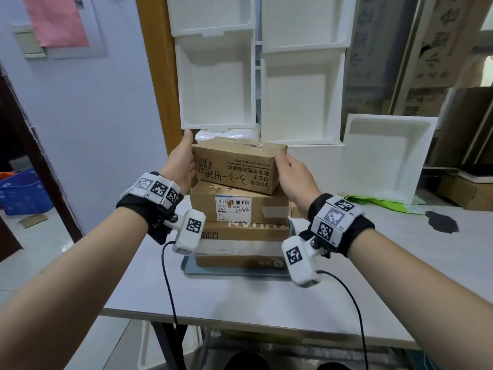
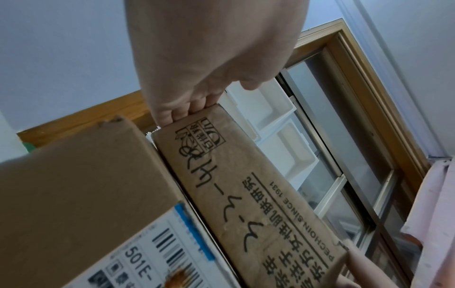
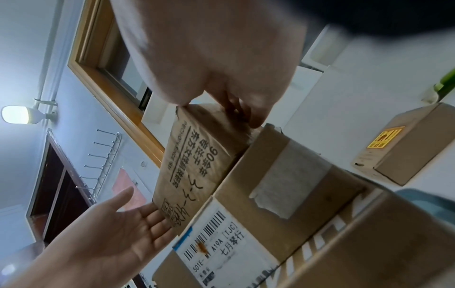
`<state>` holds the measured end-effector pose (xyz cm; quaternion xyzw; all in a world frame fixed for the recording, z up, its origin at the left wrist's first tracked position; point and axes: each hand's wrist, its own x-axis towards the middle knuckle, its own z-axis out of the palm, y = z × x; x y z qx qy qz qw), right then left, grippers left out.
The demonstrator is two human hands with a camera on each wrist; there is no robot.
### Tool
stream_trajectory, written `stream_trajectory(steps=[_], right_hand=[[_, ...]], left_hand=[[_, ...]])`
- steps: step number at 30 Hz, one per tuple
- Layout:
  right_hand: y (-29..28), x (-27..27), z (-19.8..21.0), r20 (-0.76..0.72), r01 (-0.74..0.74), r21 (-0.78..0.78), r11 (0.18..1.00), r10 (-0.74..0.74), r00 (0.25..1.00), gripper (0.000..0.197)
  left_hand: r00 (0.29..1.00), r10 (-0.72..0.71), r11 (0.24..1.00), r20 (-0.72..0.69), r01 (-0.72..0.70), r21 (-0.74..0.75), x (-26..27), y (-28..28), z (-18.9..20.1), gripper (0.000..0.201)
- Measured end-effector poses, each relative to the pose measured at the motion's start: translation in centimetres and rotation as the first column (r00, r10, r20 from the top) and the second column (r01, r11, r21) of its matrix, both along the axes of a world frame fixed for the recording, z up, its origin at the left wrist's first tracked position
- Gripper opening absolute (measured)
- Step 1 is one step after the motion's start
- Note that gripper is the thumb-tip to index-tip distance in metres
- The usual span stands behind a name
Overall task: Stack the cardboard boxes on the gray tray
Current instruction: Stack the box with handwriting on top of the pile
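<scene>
Head view: I hold the top cardboard box [image 1: 238, 165] between both hands, at the summit of the stack on the gray tray [image 1: 234, 273], which sits near the middle of the bench [image 1: 266, 295]. My left hand [image 1: 181, 164] lies flat against the box's left end with fingers straight; my right hand [image 1: 292, 173] is curled over its right end. Below it lie the labelled box [image 1: 240, 206] and two further boxes. The top box sits slightly skewed to the one beneath. White foam trays [image 1: 304, 100] stand along the far edge.

Left wrist view: my left fingers [image 2: 182, 111] extend past the box's end face, pressing it without curling round.

Right wrist view: my right fingers [image 3: 246, 111] wrap the box's far end. A small spare box [image 3: 403, 144] stands apart on the bench.

Procedure, as I judge it: square the top box's edges to the labelled box, keep equal pressure from both ends, lower it flat, then release both hands together. Uneven release risks tipping the tall stack.
</scene>
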<state>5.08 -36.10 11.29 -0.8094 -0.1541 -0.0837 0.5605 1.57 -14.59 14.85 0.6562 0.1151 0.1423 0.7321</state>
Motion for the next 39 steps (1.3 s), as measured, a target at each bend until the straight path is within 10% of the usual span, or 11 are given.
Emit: stream_trajectory(steps=[11,39], right_hand=[[0.7,0.8,0.7,-0.124,-0.046,0.178,0.983,0.068,0.99,0.071],[0.5,-0.6,-0.2,-0.039,0.016,0.007,1.0,-0.016,0.999,0.059]], left_hand=[[0.993,-0.102,0.995,0.054,0.102,0.013,-1.6,0.0,-1.1,0.073],[0.995,-0.086,0.996,0.046,0.085,0.017,-1.8,0.0,-2.7,0.075]])
